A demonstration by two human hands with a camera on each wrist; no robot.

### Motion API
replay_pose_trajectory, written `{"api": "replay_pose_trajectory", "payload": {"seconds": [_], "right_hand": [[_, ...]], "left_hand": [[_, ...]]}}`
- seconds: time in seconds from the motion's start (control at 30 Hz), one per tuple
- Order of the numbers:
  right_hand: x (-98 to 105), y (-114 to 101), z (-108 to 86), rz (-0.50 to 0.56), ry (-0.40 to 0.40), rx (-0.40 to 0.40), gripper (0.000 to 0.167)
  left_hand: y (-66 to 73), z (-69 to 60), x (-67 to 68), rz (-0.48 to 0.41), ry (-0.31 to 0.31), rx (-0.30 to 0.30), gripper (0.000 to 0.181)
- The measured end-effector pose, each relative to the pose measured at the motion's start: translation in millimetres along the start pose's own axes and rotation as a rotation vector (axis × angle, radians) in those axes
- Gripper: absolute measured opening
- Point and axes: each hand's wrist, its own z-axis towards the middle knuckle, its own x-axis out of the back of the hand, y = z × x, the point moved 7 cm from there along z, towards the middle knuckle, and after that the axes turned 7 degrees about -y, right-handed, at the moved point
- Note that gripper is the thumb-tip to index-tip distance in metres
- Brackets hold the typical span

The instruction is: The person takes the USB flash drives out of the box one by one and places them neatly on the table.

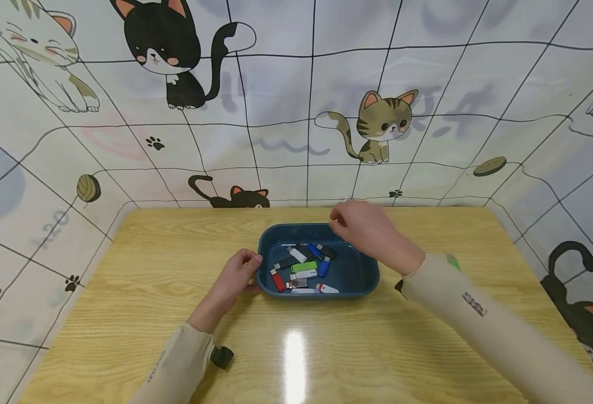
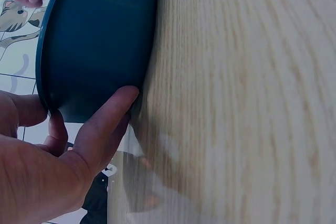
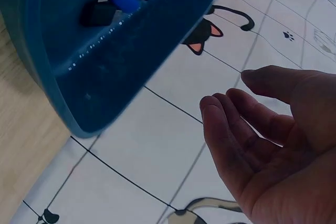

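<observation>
A dark blue plastic tray (image 1: 369, 275) sits on the table with several USB flash drives in it, among them a green one (image 1: 303, 267), a red one (image 1: 278, 280), a blue one (image 1: 323, 266) and a white one (image 1: 304, 274). My left hand (image 1: 234, 276) holds the tray's left end; in the left wrist view its fingers (image 2: 102, 124) touch the outer wall, near the rim. Over the far right rim hovers my right hand (image 1: 369, 230). Its fingers are loosely bent with nothing between them, apart from the tray, as the right wrist view shows.
A small green item (image 1: 453, 261) lies on the table (image 1: 175, 314), partly hidden behind the right sleeve. Cloth walls (image 1: 281, 101) with cartoon cats rise behind the table and at both sides.
</observation>
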Motion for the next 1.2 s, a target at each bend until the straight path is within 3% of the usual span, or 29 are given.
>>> {"api": "replay_pose_trajectory", "payload": {"seconds": [0.2, 0.47, 0.6, 0.93, 1.2], "right_hand": [[-23, -6, 18.6, -0.038, -0.063, 0.032, 0.016], [-50, -6, 36.2, -0.062, -0.199, -0.042, 0.016], [-60, -4, 40.7, -0.059, -0.223, -0.060, 0.015], [-60, -7, 49.5, -0.060, -0.251, -0.039, 0.035], [-64, -8, 50.7, -0.120, -0.290, -0.053, 0.017]], "left_hand": [[-0.7, 0.3, 1.0, 0.002, -0.001, -0.005, 0.028], [-0.8, -0.1, 0.4, -0.002, -0.006, -0.004, 0.027], [-1.0, 0.6, 0.0, -0.002, -0.003, -0.008, 0.027], [0.5, -1.7, 0.9, -0.002, 0.007, -0.011, 0.027], [-0.2, -1.7, -0.5, 0.000, 0.003, -0.006, 0.027]]}}
